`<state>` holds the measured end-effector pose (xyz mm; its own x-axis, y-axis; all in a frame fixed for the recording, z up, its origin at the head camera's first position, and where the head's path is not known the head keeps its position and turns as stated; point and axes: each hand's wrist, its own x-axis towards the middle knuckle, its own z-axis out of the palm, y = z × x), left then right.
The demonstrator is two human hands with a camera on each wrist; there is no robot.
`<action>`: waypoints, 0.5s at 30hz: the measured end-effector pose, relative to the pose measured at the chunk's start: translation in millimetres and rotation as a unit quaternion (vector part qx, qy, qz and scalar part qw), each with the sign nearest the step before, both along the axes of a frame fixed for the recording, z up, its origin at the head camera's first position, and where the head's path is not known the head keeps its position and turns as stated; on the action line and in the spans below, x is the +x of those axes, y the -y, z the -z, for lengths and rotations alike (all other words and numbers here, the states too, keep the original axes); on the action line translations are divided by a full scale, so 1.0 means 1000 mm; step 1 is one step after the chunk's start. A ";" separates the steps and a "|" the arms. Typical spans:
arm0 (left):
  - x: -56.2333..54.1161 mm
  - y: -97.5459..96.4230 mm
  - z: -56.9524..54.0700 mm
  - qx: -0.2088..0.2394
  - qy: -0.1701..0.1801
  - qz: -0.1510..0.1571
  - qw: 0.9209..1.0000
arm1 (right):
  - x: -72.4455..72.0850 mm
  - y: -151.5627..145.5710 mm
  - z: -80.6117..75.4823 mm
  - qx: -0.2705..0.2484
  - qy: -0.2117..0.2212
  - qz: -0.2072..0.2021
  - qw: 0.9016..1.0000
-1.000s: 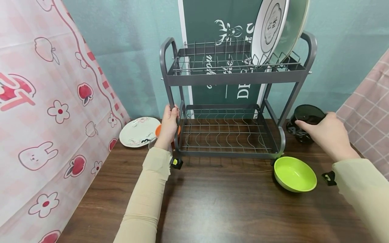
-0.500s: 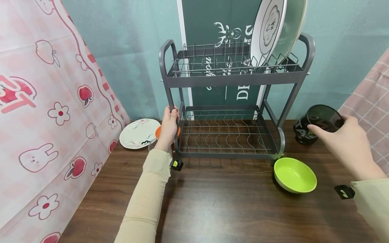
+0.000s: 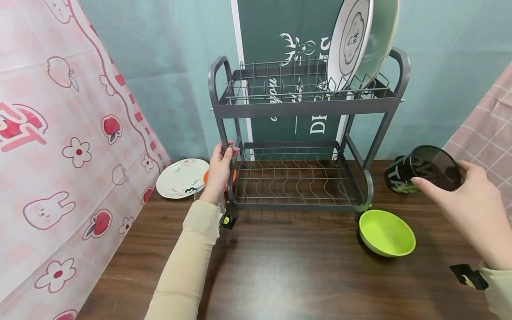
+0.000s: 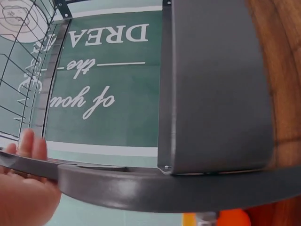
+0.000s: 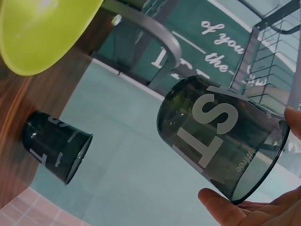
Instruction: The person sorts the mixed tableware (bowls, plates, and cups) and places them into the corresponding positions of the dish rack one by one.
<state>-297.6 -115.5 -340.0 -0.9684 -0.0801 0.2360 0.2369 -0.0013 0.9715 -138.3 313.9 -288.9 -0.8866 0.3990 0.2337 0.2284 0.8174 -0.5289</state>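
Observation:
My left hand (image 3: 218, 173) grips the left post of a grey two-tier dish rack (image 3: 304, 109). In the left wrist view, fingers (image 4: 40, 149) show behind the grey rail. To the right of the rack, my right hand (image 3: 476, 193) holds a dark see-through glass (image 3: 438, 171) between thumb and fingers near its rim. The right wrist view shows this glass (image 5: 207, 127) off the table, with big white letters on its side. A second dark glass (image 5: 54, 146) stands on the table behind it, partly covered in the head view.
A lime-green bowl (image 3: 387, 233) sits at the rack's front right corner. Two plates, one white (image 3: 348, 44) and one pale green (image 3: 386, 40), stand on the upper tier. Left of the rack lie a white oval plate (image 3: 182, 178) and an orange item (image 3: 206, 177), partly behind my left hand.
My right hand has lifted the glass and drawn it right and nearer, away from the other glass. The left hand keeps its grip on the post. The view has tilted slightly.

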 end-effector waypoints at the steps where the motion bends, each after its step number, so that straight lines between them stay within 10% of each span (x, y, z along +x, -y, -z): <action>1: 0.002 0.001 0.000 -0.007 0.009 -0.003 1.000 | 0.002 0.002 0.000 0.000 -0.002 -0.002 1.000; 9: 0.019 0.003 0.004 0.003 0.010 -0.008 1.000 | 0.010 0.016 -0.003 -0.015 -0.020 -0.013 1.000; 15: 0.035 -0.005 0.007 -0.051 -0.070 -0.048 0.995 | 0.012 0.024 -0.003 -0.027 -0.051 -0.041 0.998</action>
